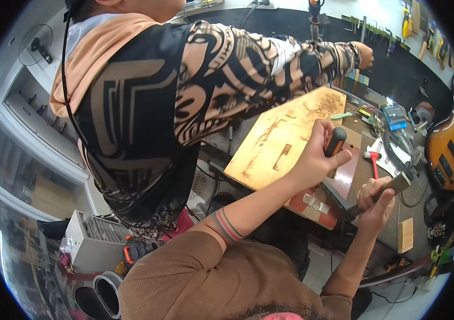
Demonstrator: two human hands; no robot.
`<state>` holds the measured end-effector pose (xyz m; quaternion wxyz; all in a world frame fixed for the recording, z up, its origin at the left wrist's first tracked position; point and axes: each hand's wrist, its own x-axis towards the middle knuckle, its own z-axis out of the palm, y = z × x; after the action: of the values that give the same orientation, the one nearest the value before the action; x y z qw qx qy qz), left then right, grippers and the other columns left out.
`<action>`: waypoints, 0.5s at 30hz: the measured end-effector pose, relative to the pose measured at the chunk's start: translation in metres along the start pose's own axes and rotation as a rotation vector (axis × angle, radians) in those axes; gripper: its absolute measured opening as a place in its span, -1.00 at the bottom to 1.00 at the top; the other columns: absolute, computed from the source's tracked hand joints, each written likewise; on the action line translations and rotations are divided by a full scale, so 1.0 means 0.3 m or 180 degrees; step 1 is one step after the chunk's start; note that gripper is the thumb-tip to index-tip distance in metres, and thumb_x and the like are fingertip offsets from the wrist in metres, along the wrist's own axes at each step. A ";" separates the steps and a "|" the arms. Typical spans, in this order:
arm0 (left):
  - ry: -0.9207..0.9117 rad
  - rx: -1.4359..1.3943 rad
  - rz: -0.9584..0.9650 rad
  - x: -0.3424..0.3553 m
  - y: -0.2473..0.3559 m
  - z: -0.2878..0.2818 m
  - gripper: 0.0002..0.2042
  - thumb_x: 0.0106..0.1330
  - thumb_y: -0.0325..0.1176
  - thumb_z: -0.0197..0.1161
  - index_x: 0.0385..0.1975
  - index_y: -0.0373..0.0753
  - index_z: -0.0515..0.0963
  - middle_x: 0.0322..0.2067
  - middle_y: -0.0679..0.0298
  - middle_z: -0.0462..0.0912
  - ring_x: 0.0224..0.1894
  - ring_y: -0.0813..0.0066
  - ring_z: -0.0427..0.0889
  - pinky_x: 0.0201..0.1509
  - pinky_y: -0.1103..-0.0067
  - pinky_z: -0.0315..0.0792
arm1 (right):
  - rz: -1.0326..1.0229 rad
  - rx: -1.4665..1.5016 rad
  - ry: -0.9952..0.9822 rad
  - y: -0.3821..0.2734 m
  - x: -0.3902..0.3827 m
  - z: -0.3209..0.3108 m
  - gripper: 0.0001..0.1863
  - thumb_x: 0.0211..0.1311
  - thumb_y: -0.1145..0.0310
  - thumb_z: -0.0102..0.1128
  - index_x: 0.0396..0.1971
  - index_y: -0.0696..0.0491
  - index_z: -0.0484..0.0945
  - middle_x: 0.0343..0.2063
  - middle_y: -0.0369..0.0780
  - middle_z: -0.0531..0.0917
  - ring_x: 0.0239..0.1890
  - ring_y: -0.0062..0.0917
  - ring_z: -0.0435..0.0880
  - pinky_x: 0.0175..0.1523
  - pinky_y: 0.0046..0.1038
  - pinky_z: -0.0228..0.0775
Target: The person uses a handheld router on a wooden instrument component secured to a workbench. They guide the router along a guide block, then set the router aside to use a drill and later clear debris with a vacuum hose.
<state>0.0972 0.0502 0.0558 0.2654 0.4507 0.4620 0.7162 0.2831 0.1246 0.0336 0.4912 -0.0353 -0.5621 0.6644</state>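
Observation:
My left hand is closed around a black handle with orange parts, held over the right side of the bench; the tool's working end is hidden. To its right, my right hand is wrapped around a block-like grey-brown piece whose squared end sticks out past the fingers. A dark narrow bar runs up toward that hand, and I cannot tell whether the two are joined. Beneath my hands lie a reddish flat piece and small pale scraps.
Close on the left, a co-worker in a patterned top reaches across the bench. A slotted wooden board lies beside my left forearm. At right are a red-handled hammer, a wood block and a sunburst guitar body.

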 end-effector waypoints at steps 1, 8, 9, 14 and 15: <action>-0.0318 0.0021 0.0140 0.003 -0.014 -0.010 -0.50 0.37 -0.29 0.43 0.13 -0.18 0.25 -0.34 0.45 0.35 -0.36 0.74 0.40 -0.27 0.67 0.35 | -0.0059 -0.0014 0.0011 -0.010 -0.011 -0.009 -0.40 0.53 -0.23 -0.03 -0.35 0.09 0.33 -0.66 -0.42 0.20 -0.67 -0.78 0.07 -0.57 -0.60 -0.16; -0.1524 -0.0930 -0.0281 0.068 -0.015 -0.092 -0.56 0.51 -0.19 0.25 0.26 -0.26 0.39 -0.26 0.29 0.61 -0.09 0.44 0.66 0.08 0.43 0.53 | -0.0008 0.0097 -0.0067 -0.015 0.016 -0.020 -0.42 0.53 -0.21 -0.02 -0.36 0.09 0.33 -0.64 -0.40 0.24 -0.67 -0.77 0.09 -0.56 -0.60 -0.12; -0.1135 -0.0988 -0.0277 0.052 -0.016 -0.073 -0.65 0.50 -0.25 0.27 0.15 -0.26 0.44 -0.25 0.29 0.59 -0.13 0.48 0.64 0.05 0.48 0.52 | -0.0038 0.0101 -0.0064 -0.014 0.010 -0.021 -0.42 0.54 -0.20 -0.02 -0.35 0.09 0.33 -0.63 -0.40 0.25 -0.66 -0.77 0.10 -0.56 -0.60 -0.11; -0.0416 -0.1137 -0.0162 0.034 -0.034 -0.030 -0.74 0.48 -0.36 0.29 0.04 -0.25 0.44 -0.25 0.30 0.57 -0.24 0.54 0.57 -0.06 0.59 0.48 | 0.0093 -0.0060 0.0025 0.011 -0.023 -0.027 -0.43 0.56 -0.18 -0.04 -0.34 0.10 0.34 -0.62 -0.40 0.27 -0.63 -0.77 0.14 -0.55 -0.61 -0.08; -0.0451 -0.1087 -0.0088 0.029 -0.019 -0.027 -0.75 0.49 -0.35 0.29 0.04 -0.24 0.44 -0.26 0.30 0.57 -0.24 0.54 0.57 -0.06 0.59 0.48 | 0.0144 -0.0192 -0.0014 0.011 -0.033 -0.030 -0.44 0.57 -0.17 -0.05 -0.34 0.10 0.34 -0.61 -0.40 0.27 -0.63 -0.77 0.15 -0.54 -0.62 -0.07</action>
<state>0.0858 0.0561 0.0529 0.3797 0.4421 0.3200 0.7470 0.2916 0.1247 0.0227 0.4736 -0.0613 -0.5820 0.6582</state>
